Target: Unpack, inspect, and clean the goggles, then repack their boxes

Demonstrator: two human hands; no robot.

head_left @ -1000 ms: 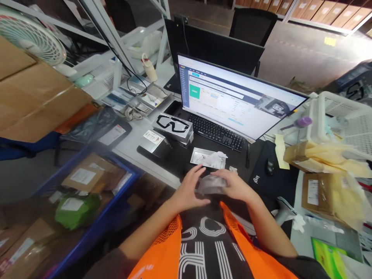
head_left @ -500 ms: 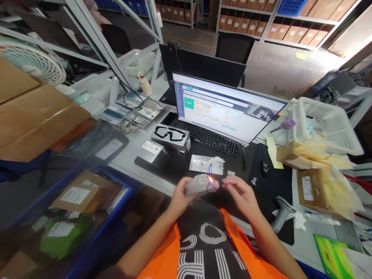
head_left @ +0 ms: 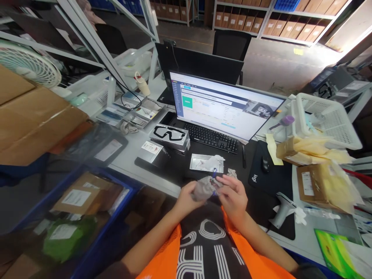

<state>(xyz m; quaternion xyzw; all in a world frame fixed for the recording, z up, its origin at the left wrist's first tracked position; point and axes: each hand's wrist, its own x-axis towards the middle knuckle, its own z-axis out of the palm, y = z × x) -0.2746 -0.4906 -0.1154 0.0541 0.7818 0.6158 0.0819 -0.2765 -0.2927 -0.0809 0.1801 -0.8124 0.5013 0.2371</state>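
Grey fabric, soft and bunched, forms the drawstring pouch [head_left: 202, 189] held just above the near edge of the table [head_left: 128, 162]. The left hand [head_left: 186, 198] is curled round its left end, seemingly to steady the limp bag against pulling at the other side. The right hand [head_left: 235, 197] is half closed, fingers bent at the gathered mouth beside the blue cord [head_left: 214, 171]; whether it pinches the cord or only touches it, I cannot tell. Just beyond lies an open silver box [head_left: 195, 162], with crumpled white tissue [head_left: 214, 162] inside, likely as padding, set within easy reach. Farther from the near edge, towards the left, a carton printed with goggles [head_left: 169, 134] sits beside the keyboard [head_left: 213, 138], apparently out of the working space. Towards the right, a barcode scanner [head_left: 280, 215] lies near that edge, handy for the right hand.
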